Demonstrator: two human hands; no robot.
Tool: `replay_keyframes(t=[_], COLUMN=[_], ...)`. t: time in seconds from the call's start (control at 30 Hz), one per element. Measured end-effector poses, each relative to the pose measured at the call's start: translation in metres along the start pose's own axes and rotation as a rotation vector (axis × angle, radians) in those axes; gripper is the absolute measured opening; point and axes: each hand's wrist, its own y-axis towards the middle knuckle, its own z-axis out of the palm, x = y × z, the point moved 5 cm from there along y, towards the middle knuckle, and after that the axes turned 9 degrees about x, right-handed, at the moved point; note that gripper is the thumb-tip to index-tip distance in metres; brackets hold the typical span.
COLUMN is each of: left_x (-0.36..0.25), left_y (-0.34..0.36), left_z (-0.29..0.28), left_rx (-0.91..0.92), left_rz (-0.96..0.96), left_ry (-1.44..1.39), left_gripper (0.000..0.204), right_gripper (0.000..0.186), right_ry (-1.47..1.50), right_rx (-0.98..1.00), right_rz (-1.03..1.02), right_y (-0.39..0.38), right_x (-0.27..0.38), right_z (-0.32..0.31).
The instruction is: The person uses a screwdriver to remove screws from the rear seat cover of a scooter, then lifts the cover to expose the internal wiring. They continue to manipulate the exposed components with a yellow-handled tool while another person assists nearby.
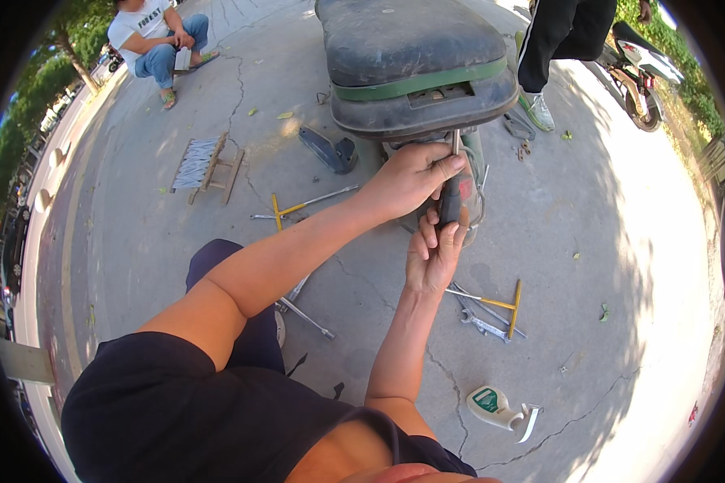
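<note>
Upright under the back edge of a scooter seat (415, 44) stands a screwdriver (451, 205) with a dark handle and a metal shaft. My right hand (437, 253) is closed around the lower end of its handle. Higher up, my left hand (415, 179) pinches at the shaft, its thumb toward the seat's underside. The tip meets the area below the black tail rim (423, 117), but the exact contact spot is hidden. Behind my hands, part of the scooter's rear body (474, 153) shows.
T-handled wrenches (514, 306) and spanners (485, 324) lie at right, another yellow T-handle (277, 211) at left. A dark plastic part (328, 150), a small folding stool (209, 167) and a white spray bottle (493, 406) rest on the concrete. One person (157, 40) squats; another (544, 48) stands.
</note>
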Motion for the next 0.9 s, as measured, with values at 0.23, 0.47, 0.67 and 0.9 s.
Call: replay_keyframes(t=[0.23,0.47,0.67,0.9], left_x=[-0.005,-0.008,-0.009,-0.008], left_y=[-0.001,-0.004,-0.004,-0.004], left_z=[0.005,0.001,0.003,0.001], left_rx=[0.01,0.036,0.044,0.035], left_rz=[-0.079,-0.086,-0.12,-0.097], left_ry=[-0.051,-0.046,-0.093,-0.077], left_gripper=[0.038,0.037,0.038,0.037], right_gripper=[0.043,0.044,0.047,0.05], right_ry=[0.024,0.069,0.067,0.071], right_rx=[-0.011,-0.006,0.004,0.042], right_rz=[-0.004,-0.004,0.002,0.005], right_y=[-0.003,-0.001,-0.001,0.0], right_x=[0.0,-0.003,-0.001,-0.002], right_z=[0.002,0.003,0.002,0.003])
